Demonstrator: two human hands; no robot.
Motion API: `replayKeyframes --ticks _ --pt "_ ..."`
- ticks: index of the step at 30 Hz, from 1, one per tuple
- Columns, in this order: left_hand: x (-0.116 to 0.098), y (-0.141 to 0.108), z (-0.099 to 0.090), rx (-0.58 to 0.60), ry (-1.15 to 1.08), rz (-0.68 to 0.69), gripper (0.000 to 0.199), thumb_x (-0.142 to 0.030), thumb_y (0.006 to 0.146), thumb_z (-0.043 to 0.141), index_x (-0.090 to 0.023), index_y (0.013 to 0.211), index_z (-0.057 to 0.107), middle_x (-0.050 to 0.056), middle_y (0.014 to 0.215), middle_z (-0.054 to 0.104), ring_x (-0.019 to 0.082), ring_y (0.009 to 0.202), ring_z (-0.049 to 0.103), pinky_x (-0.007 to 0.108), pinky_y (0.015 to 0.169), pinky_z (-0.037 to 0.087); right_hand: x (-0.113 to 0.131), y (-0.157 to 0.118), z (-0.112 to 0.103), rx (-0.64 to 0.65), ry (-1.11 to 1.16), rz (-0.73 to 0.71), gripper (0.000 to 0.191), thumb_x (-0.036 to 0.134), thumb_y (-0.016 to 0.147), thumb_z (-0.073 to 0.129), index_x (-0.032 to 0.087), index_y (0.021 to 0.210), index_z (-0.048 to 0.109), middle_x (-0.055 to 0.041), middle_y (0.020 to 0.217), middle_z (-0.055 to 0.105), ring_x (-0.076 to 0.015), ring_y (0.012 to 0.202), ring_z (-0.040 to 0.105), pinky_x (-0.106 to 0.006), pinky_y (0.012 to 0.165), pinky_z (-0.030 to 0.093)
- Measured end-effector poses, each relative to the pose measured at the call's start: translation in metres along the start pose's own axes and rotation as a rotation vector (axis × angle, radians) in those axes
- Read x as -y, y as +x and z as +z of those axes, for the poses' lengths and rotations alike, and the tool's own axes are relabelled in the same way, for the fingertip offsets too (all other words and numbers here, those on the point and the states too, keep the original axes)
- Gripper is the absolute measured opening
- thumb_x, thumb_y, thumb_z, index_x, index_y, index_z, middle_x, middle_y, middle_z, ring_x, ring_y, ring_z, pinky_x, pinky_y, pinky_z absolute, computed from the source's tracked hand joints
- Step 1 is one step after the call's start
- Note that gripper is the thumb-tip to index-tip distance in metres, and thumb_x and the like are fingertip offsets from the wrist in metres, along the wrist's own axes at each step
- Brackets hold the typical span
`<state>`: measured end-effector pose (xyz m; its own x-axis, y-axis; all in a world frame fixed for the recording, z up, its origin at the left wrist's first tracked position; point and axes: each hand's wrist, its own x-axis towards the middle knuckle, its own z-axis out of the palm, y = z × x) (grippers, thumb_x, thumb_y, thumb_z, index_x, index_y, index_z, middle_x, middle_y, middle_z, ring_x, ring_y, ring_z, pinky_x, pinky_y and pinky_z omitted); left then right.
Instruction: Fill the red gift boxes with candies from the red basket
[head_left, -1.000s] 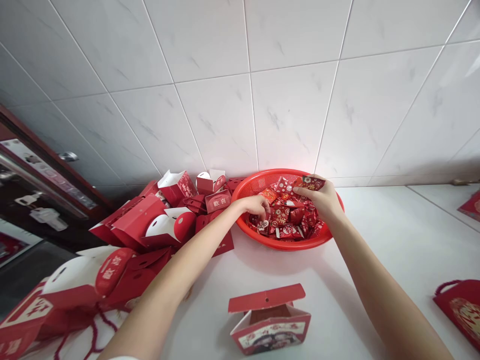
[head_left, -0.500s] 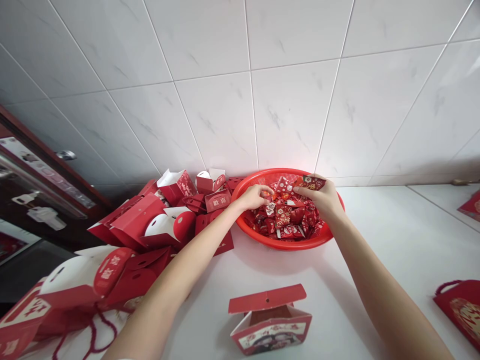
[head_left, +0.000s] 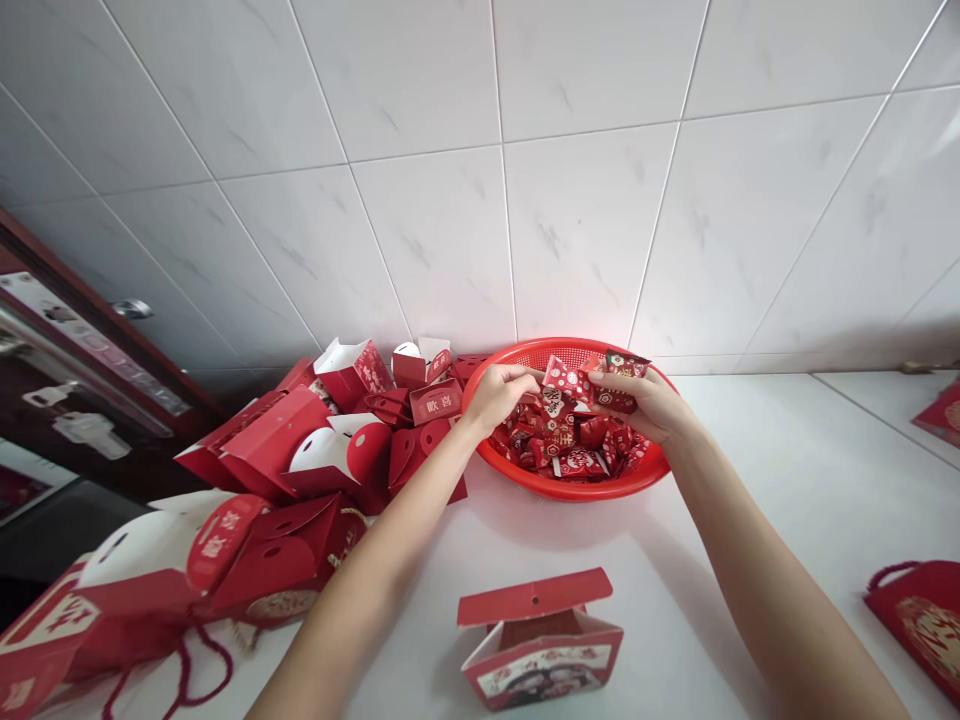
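Note:
A red plastic basket (head_left: 570,490) stands against the tiled wall, filled with small red wrapped packets (head_left: 581,463). Over its left side, my left hand (head_left: 504,398) pinches the edge of a red and white packet (head_left: 564,378). My right hand (head_left: 651,402) is over the right side, its fingers closed round dark red and green packets (head_left: 622,388). Both hands are close together above the heap. Nearer to me, a small red box (head_left: 541,650) stands on the white surface with its top flap raised.
Several red and white gift boxes (head_left: 259,440) are piled along the left, some with cords. A red pouch-like box (head_left: 922,620) with a cord handle lies at the right edge. Keys (head_left: 90,430) hang at a dark cabinet door on the far left.
My left hand has risen slightly and now has a red and white packet at its fingertips. My right hand has turned a little, showing more of the packets in it.

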<state>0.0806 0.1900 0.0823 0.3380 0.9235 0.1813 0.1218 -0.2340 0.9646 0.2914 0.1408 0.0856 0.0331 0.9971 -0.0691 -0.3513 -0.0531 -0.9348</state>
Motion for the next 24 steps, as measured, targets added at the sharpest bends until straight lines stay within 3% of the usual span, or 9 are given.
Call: replayKeyframes --ticks 3,5,9,15,19,24 --pt "-0.008 -0.015 0.005 0.005 -0.173 -0.031 0.029 -0.047 0.075 0.068 -0.019 0.070 0.076 0.006 0.088 0.077 0.024 0.086 0.070 0.035 0.075 0.057 0.001 -0.003 0.003 0.002 0.008 0.024 0.030 0.023 0.051 0.098 0.021 0.074 0.078 -0.0027 0.086 0.078 -0.0220 0.088 0.071 -0.031 0.067 0.065" --pt "-0.012 -0.022 0.008 -0.007 -0.145 -0.014 0.038 -0.055 0.073 0.074 -0.018 0.070 0.075 0.005 0.080 0.074 0.021 0.080 0.066 0.032 0.072 0.054 0.001 -0.004 0.005 0.010 0.010 0.017 0.029 0.023 0.052 0.098 0.021 0.074 0.079 -0.0027 0.087 0.078 -0.0229 0.091 0.071 -0.032 0.070 0.066" --pt "-0.011 -0.029 0.009 -0.046 -0.045 0.090 0.038 -0.052 0.073 0.078 -0.017 0.063 0.069 -0.001 0.064 0.061 0.015 0.067 0.055 0.028 0.069 0.044 0.000 -0.006 0.006 0.069 0.005 -0.009 0.029 0.027 0.054 0.098 0.022 0.076 0.079 -0.0040 0.090 0.080 -0.0251 0.095 0.073 -0.034 0.073 0.066" --pt "-0.005 -0.032 0.008 -0.146 0.033 0.203 0.045 -0.047 0.081 0.073 -0.018 0.052 0.055 -0.004 0.057 0.046 0.012 0.060 0.043 0.027 0.062 0.036 0.002 -0.013 0.016 0.162 -0.060 -0.040 0.033 0.027 0.053 0.098 0.020 0.079 0.080 -0.0052 0.091 0.081 -0.0270 0.092 0.076 -0.036 0.078 0.065" --pt "-0.006 -0.037 0.010 -0.173 0.091 0.254 0.041 -0.045 0.084 0.071 -0.018 0.055 0.061 -0.002 0.060 0.055 0.013 0.063 0.050 0.027 0.063 0.040 0.002 -0.020 0.025 0.150 -0.072 -0.038 0.036 0.027 0.053 0.098 0.019 0.082 0.079 -0.0069 0.089 0.082 -0.0289 0.089 0.078 -0.040 0.081 0.065" --pt "-0.013 -0.044 0.010 -0.201 -0.033 0.189 0.021 -0.041 0.079 0.077 -0.020 0.079 0.080 0.003 0.080 0.077 0.021 0.079 0.069 0.032 0.075 0.054 0.003 -0.023 0.024 0.127 -0.066 -0.077 0.038 0.028 0.056 0.097 0.020 0.089 0.078 -0.0067 0.093 0.081 -0.0297 0.095 0.077 -0.041 0.083 0.065"
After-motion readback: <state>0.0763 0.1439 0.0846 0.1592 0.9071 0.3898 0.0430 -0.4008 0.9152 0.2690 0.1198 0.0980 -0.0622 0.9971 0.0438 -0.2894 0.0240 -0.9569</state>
